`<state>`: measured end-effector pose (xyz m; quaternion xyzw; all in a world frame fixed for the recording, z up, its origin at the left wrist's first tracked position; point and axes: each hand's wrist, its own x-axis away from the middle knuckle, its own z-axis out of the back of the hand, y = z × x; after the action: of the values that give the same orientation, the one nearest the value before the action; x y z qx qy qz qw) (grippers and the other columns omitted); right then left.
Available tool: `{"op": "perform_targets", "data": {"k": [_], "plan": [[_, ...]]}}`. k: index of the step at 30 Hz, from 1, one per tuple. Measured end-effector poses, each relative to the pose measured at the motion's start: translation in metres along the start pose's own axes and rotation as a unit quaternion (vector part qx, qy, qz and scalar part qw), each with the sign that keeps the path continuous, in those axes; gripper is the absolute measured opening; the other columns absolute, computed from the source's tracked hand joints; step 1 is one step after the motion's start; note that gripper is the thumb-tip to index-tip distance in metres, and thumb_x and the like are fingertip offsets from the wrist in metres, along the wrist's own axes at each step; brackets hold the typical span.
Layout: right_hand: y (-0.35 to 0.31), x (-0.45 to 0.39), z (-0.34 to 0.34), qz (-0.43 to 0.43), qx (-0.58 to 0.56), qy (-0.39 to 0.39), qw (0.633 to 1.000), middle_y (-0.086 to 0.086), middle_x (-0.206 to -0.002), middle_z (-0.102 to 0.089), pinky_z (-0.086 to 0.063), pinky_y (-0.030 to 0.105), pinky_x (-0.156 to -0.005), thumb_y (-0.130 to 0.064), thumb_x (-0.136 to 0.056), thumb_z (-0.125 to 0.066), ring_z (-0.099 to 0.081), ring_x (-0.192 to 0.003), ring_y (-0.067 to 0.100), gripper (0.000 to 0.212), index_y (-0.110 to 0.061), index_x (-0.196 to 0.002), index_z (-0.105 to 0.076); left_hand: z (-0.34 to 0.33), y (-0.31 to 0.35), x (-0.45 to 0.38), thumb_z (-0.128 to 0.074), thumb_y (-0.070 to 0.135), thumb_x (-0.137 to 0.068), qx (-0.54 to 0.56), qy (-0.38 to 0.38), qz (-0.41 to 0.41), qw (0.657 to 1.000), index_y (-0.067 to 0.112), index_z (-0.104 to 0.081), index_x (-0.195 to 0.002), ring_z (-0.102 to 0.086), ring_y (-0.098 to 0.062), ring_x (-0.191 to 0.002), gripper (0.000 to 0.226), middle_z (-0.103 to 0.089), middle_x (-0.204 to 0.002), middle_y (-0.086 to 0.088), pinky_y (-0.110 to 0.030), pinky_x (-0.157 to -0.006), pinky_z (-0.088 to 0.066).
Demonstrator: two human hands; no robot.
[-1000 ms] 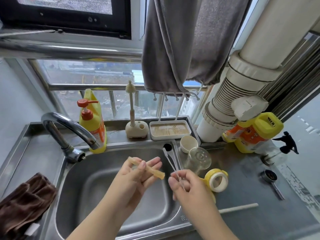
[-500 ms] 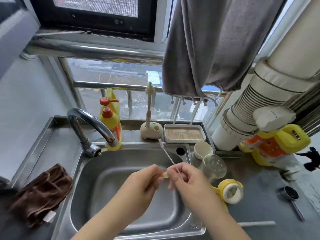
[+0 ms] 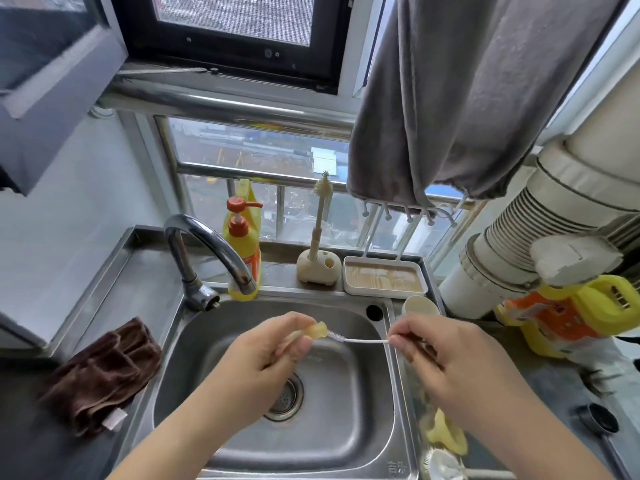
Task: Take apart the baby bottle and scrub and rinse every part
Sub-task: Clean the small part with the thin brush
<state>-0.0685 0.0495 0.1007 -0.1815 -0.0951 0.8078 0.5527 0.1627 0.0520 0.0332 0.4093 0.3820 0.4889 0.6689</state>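
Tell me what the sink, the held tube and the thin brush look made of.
Sink: brushed stainless steel, dull grey sheen. Tube: probably silicone, translucent yellowish, soft-looking. Thin brush: seemingly wire stem with short white bristles.

Both forearms reach in from six o'clock toward twelve, the left hand (image 3: pixel 268 351) with fingers curled and thumb and fingertips pinching at its two o'clock edge, the right hand (image 3: pixel 446 358) at three o'clock of it, knuckles up, fingertips pinched toward nine o'clock.
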Motion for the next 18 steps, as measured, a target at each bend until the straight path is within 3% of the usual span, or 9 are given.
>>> {"op": "perform_targets", "data": {"k": [3,5,9,11,14,18], "plan": [[0.0,-0.003,0.007,0.041,0.042,0.039,0.997,-0.023,-0.063,-0.051,-0.028,0.007,-0.049,-0.042,-0.082,-0.049,-0.044,-0.061,0.0,0.01,-0.033,-0.08,-0.053,0.002,0.0,-0.001,-0.047,0.057,-0.082,-0.018,0.012,0.0,1.0,0.051,-0.056,-0.098,-0.063,-0.014,-0.084,0.02,-0.066,-0.088,0.013,-0.029,-0.082,-0.049],[-0.002,-0.005,0.01,0.057,0.048,0.047,0.996,-0.021,-0.065,-0.055,-0.033,0.013,-0.047,-0.043,-0.083,-0.044,-0.048,-0.06,0.003,0.013,-0.034,-0.078,-0.053,0.002,-0.001,-0.001,-0.043,0.062,-0.079,-0.028,0.012,-0.009,0.999,0.05,-0.056,-0.099,-0.063,-0.018,-0.082,0.027,-0.066,-0.087,0.01,-0.035,-0.081,-0.05],[-0.003,-0.007,0.008,0.079,0.074,0.062,0.992,-0.017,-0.066,-0.059,-0.046,0.028,-0.044,-0.04,-0.083,-0.043,-0.057,-0.06,0.011,0.015,-0.033,-0.076,-0.054,0.0,0.001,-0.002,-0.048,0.055,-0.087,-0.059,0.012,-0.031,0.998,0.052,-0.052,-0.097,-0.046,-0.004,-0.057,0.011,-0.057,-0.069,0.024,-0.017,-0.062,-0.041],[-0.003,-0.009,0.007,0.089,0.092,0.071,0.989,-0.016,-0.066,-0.06,-0.048,0.029,-0.043,-0.036,-0.082,-0.043,-0.059,-0.059,0.013,0.018,-0.031,-0.074,-0.058,0.0,0.004,-0.003,-0.047,0.051,-0.086,-0.091,0.001,-0.037,0.995,0.055,-0.05,-0.095,-0.044,-0.001,-0.054,0.01,-0.055,-0.071,0.031,-0.011,-0.058,-0.036],[-0.001,-0.012,0.005,0.131,0.122,0.085,0.98,-0.01,-0.063,-0.059,-0.048,0.03,-0.045,-0.03,-0.084,-0.044,-0.058,-0.057,0.018,0.023,-0.025,-0.07,-0.061,0.0,0.005,-0.004,-0.045,0.046,-0.086,-0.149,-0.023,-0.065,0.986,0.051,-0.046,-0.099,-0.049,0.007,-0.066,0.014,-0.055,-0.084,0.034,-0.008,-0.063,-0.037],[-0.002,-0.017,-0.002,0.165,0.135,0.099,0.972,-0.008,-0.065,-0.059,-0.047,0.031,-0.046,-0.027,-0.088,-0.044,-0.057,-0.06,0.018,0.024,-0.022,-0.071,-0.061,-0.008,0.0,-0.007,-0.041,0.038,-0.089,-0.134,-0.048,-0.086,0.986,0.045,-0.044,-0.101,-0.053,0.003,-0.082,0.014,-0.054,-0.094,0.025,-0.018,-0.075,-0.044]]}}
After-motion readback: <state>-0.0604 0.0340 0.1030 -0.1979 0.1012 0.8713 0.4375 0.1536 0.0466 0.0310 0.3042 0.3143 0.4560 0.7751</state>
